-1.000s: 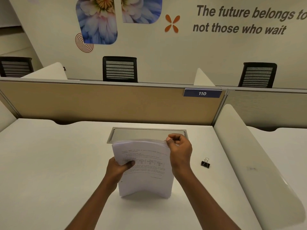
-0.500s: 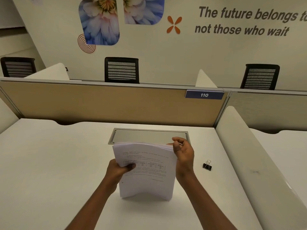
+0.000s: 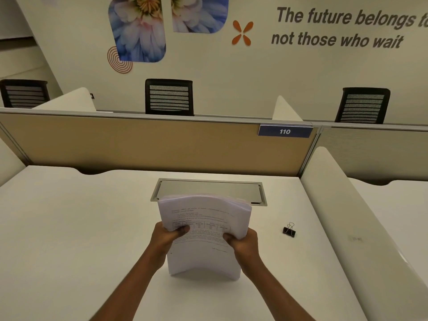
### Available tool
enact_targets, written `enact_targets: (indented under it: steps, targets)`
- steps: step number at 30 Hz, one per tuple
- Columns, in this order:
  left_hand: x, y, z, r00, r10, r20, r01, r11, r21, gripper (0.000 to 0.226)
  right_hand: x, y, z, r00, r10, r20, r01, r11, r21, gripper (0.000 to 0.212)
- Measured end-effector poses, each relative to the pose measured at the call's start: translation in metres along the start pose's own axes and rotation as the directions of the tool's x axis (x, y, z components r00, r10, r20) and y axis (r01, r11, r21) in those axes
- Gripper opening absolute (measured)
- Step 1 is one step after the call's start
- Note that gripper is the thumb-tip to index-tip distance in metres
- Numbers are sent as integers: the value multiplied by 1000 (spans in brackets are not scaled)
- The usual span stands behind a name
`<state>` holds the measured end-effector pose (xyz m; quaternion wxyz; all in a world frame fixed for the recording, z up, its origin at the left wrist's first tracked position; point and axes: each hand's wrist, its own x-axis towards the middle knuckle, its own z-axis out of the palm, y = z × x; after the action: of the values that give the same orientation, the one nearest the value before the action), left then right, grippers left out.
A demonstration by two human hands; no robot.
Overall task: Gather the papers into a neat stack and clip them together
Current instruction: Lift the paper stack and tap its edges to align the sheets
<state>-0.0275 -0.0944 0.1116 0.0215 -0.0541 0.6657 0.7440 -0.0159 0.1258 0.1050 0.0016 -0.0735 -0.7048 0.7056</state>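
Bowing paper stack (image 3: 203, 230) clenched upright on desk (image 3: 69, 228) by left hand (image 3: 165, 236), right hand (image 3: 243, 243); floppy, best held mid-sides.

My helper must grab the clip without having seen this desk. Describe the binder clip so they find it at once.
Start at the white desk below the tan partition with the blue 110 sign. Right of the paper stack held upright by both hands lies the binder clip. It is the only small black thing on the desk, with silver wire handles.

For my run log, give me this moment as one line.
phase: squaring papers upright on desk | left hand: gripping | right hand: gripping | binder clip: unused, on desk
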Motion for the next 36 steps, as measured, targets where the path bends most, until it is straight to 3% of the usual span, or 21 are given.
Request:
enact_targets:
  steps: [8,14,21,25,28,30,33,36]
  targets:
    - [-5,-6,3,998,3,-56,-5,1000,-29,50,1,2,0,998,-33,-56,34,999,5,19]
    - [-3,-7,9,996,-14,-87,16,1000,18,36,2,14,-6,994,-95,-52,92,994,-64,25]
    - [-6,-9,13,992,-52,-113,55,998,25,37,-2,31,-1,995,16,-100,-28,993,-117,33]
    - [-10,-3,15,991,-56,-121,62,997,47,34,-2,22,0,994,-5,-109,-17,980,-197,26]
    - [-10,14,9,993,-7,-119,15,998,67,24,2,11,-9,995,-39,-86,13,959,-283,9]
    - [-8,34,-1,984,112,-141,-103,992,74,20,6,-1,-17,995,-86,-56,58,918,-392,1]
    - [-1,73,-21,955,262,-142,-238,957,167,28,8,-27,-27,979,-187,80,199,797,-571,7]
    - [4,109,-36,969,225,102,-247,862,443,33,12,-48,-34,936,-267,231,346,566,-749,13]
